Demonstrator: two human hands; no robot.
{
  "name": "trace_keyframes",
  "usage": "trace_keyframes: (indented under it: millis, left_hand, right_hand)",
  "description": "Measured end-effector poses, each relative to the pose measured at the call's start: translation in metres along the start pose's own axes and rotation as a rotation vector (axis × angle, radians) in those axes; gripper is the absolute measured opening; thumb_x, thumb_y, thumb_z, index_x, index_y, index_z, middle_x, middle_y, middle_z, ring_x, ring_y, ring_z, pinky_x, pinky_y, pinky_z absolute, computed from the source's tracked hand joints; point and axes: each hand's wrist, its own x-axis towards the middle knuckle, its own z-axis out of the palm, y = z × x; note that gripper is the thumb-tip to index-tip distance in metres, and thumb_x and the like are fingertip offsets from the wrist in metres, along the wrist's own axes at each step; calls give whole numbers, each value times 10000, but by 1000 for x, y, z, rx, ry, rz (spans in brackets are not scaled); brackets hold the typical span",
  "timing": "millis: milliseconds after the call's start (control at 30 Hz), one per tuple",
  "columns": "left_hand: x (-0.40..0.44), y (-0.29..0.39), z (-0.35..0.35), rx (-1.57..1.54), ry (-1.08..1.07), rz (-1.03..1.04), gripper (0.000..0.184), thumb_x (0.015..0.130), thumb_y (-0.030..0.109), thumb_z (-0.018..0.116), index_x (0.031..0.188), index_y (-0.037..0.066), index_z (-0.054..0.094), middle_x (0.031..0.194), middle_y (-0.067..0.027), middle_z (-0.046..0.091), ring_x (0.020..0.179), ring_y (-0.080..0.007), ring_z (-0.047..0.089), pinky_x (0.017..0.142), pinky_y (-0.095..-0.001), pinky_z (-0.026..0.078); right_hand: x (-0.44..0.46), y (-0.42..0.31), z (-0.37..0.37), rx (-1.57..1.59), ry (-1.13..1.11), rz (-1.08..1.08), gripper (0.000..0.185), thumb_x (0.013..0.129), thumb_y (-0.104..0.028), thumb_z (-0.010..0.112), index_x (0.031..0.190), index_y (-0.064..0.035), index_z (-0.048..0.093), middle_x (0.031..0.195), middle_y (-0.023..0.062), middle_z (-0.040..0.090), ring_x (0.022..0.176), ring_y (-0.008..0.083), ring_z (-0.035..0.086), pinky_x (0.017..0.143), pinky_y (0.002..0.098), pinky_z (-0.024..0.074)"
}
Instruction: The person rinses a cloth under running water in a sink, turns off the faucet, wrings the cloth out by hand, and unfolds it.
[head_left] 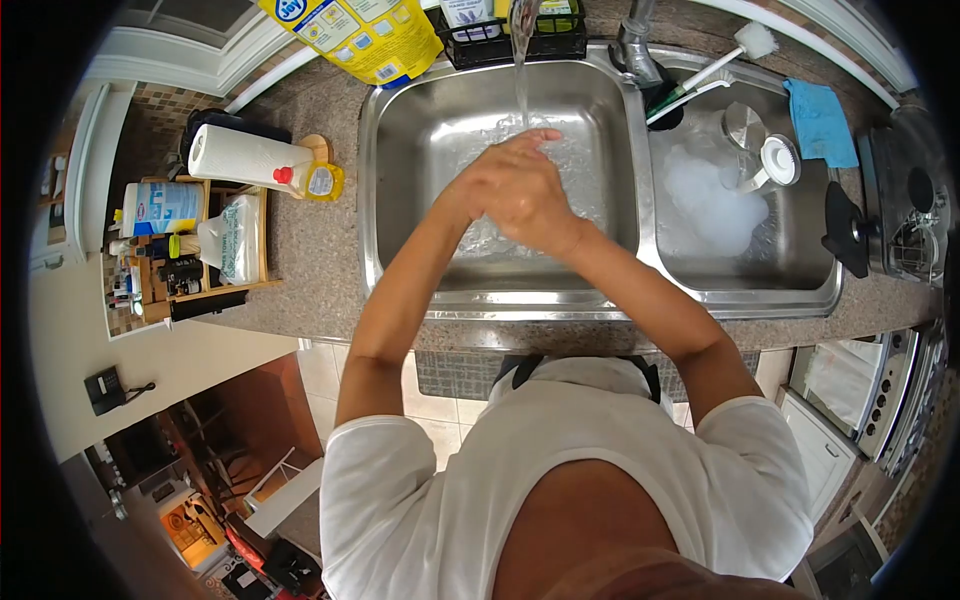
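My left hand (485, 180) and my right hand (535, 212) are pressed together over the large left basin of the steel sink (400, 250). The right hand is closed over the left, with its fingers partly hidden where the two overlap. A few fingers, apparently the left hand's, stretch out toward the back right. Just behind them, a stream of water (521, 90) runs from the faucet into the basin. Neither hand shows any object in it.
The right basin has suds (710, 205) and a white-topped container (778, 160). Brushes (705, 75) and a blue cloth (822, 122) are behind it. On the left counter are paper towels (235, 155) and a yellow soap bottle (322, 181); a yellow pouch (365, 40) stands behind the sink.
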Motion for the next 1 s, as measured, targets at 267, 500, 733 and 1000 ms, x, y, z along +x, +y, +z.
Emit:
trace_keyframes:
  millis: [267, 500, 733, 1000]
  left_hand:
    - [4, 11, 25, 144, -174, -573, 218, 835, 100, 466, 1013, 12, 556, 603, 25, 405, 529, -86, 405, 528, -219, 390]
    - [12, -8, 34, 761, -283, -536, 154, 797, 64, 437, 838, 29, 582, 571, -12, 448, 523, -100, 444, 522, -273, 410]
    - [12, -32, 32, 1031, -172, -496, 131, 803, 87, 451, 780, 69, 580, 570, -38, 489, 521, -128, 482, 525, -299, 426]
    - [7, -53, 25, 1343, -56, -312, 132, 792, 136, 477, 773, 93, 600, 635, -111, 582, 555, -199, 591, 588, -363, 476]
  right_hand:
    - [-48, -31, 21, -155, -294, -195, 56, 602, -142, 608, 589, -106, 567, 732, 11, 535, 726, 187, 545, 644, 359, 504]
    - [-78, -21, 46, -247, -511, -170, 88, 631, -145, 602, 610, -60, 609, 761, 57, 604, 788, 210, 614, 607, 363, 518]
    - [-111, 0, 84, -242, -669, -73, 105, 657, -122, 580, 695, -36, 627, 805, 109, 620, 817, 239, 617, 699, 371, 482]
    - [-105, -3, 91, 146, -706, 399, 147, 821, -169, 494, 868, -61, 583, 897, 114, 591, 901, 224, 552, 821, 361, 400]
